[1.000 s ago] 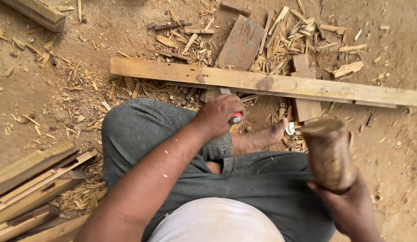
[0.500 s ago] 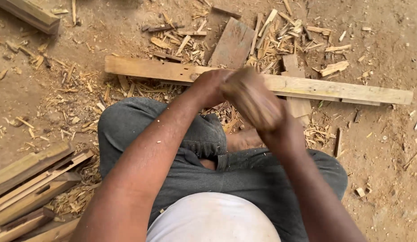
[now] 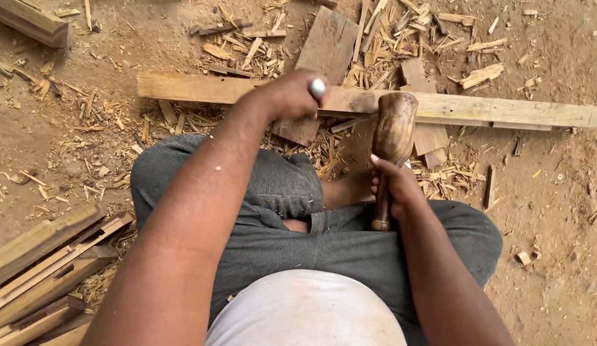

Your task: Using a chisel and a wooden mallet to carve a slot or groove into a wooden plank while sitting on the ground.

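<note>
I keep my left hand (image 3: 289, 96) closed around the chisel (image 3: 318, 87), whose metal end shows above the fist, on the long plank (image 3: 491, 110) lying across the dirt floor (image 3: 555, 211). I think the chisel must stand steady and the blow land square on its top. My right hand (image 3: 395, 186) grips the wooden mallet (image 3: 393, 131) by its handle, head up, just beside the chisel.
</note>
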